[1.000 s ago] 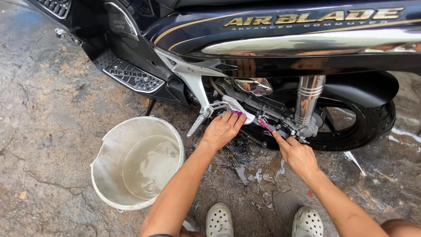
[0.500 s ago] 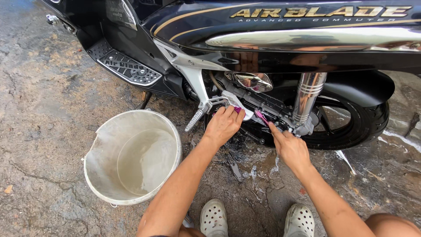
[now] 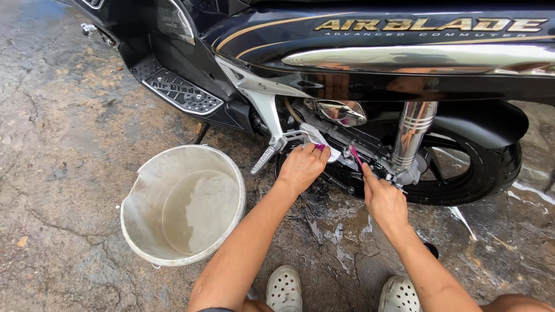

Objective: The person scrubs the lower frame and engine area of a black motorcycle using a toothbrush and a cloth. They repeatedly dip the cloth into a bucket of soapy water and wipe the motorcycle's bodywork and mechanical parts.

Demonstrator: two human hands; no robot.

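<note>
Scrubbing step under scooter point(image 3: 370, 63): right hand point(image 3: 383, 199) clamped on brush point(image 3: 355, 155), left hand point(image 3: 302, 167) closed on footpeg bracket point(image 3: 300, 136); bucket point(image 3: 182, 205) left. Next: probably fresh rinse water.

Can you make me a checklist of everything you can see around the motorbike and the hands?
Surface: rough cracked concrete ground, wet and puddled under the engine.
Job's things: black scooter, seen from its side; a small pink brush at the engine area; a folded-out silver footpeg.
Clutter: dented white bucket with some cloudy water, standing left of the arms.
Hands: left hand closed on something with a pink tip at the engine casing; right hand holds the pink brush against the parts by the chrome shock absorber.
Cables: a thin hose near the engine, unclear.
Surroundings: rear wheel; two pale clogs on the person's feet.
</note>
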